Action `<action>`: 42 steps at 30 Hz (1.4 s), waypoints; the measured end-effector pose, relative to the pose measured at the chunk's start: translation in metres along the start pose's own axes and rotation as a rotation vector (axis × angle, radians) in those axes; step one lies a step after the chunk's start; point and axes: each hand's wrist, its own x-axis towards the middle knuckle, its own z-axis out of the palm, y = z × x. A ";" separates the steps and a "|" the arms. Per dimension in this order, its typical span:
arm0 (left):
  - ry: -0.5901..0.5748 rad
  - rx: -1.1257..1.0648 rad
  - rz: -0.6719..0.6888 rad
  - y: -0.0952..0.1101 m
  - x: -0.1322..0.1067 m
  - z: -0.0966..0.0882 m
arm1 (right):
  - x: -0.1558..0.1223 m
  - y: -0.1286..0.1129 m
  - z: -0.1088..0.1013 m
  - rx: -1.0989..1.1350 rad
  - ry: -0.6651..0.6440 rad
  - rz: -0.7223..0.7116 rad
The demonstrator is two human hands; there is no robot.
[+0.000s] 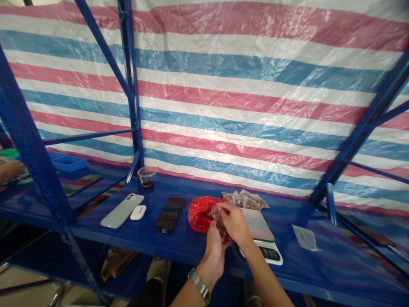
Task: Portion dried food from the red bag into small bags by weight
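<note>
A small clear plastic bag (220, 221) with brownish contents is between my two hands, above the front of the blue shelf. My left hand (214, 245), wearing a metal watch (199, 286) on its wrist, is closed around the bag from below. From above, my right hand (235, 222) pinches the bag's upper part. Right behind them lies an open red plastic bag (198, 216), its contents mostly hidden by my fingers. A kitchen scale (259, 226) with a silver plate is just right of my right hand. Several filled clear bags (246, 199) lie behind the scale.
A flat clear bag (306, 238) lies right of the scale. To the left are a dark pixelated object (171, 214), a white earbud case (138, 212), a pale phone (123, 210) and a plastic cup (147, 179) with dark liquid. Another person's hand (11, 171) shows beyond the blue post (41, 136).
</note>
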 end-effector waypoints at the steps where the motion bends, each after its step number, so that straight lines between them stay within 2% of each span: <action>1: 0.002 0.007 -0.002 0.000 0.000 0.000 | 0.000 -0.001 -0.001 0.004 0.000 -0.003; 5: -0.007 0.025 0.006 -0.002 0.005 -0.002 | -0.002 -0.002 -0.004 0.025 0.007 0.011; 8: -0.001 0.166 0.089 -0.004 0.011 -0.005 | -0.002 0.000 -0.007 0.088 0.020 0.045; 10: 0.021 0.304 0.244 -0.004 0.011 -0.007 | -0.001 0.002 -0.011 0.189 0.065 0.069; 12: 0.034 0.438 0.456 -0.001 0.007 -0.009 | 0.000 0.004 -0.017 0.305 0.103 0.083; 14: 0.019 0.610 0.658 0.005 0.000 -0.011 | -0.001 0.004 -0.025 0.397 0.092 0.083; 17: -0.003 0.889 0.821 0.014 -0.011 -0.012 | -0.004 -0.003 -0.037 0.457 0.016 0.073; 20: -0.017 1.015 0.921 0.019 -0.016 -0.011 | -0.009 -0.009 -0.047 0.451 -0.008 0.058; 24: -0.011 1.052 0.971 0.020 -0.016 -0.009 | -0.007 0.003 -0.065 0.408 0.135 0.046; 29: 0.016 1.072 0.991 0.016 -0.018 -0.007 | -0.003 0.059 -0.096 0.166 0.296 0.177; 33: -0.053 1.117 0.970 0.013 -0.020 -0.007 | -0.007 0.092 -0.102 -0.123 0.340 0.263; 37: -0.149 1.169 0.974 0.009 -0.022 -0.008 | -0.010 0.094 -0.102 -0.193 0.387 0.279; 42: -0.214 1.216 0.988 0.006 -0.024 -0.009 | -0.009 0.086 -0.114 -0.180 0.465 0.284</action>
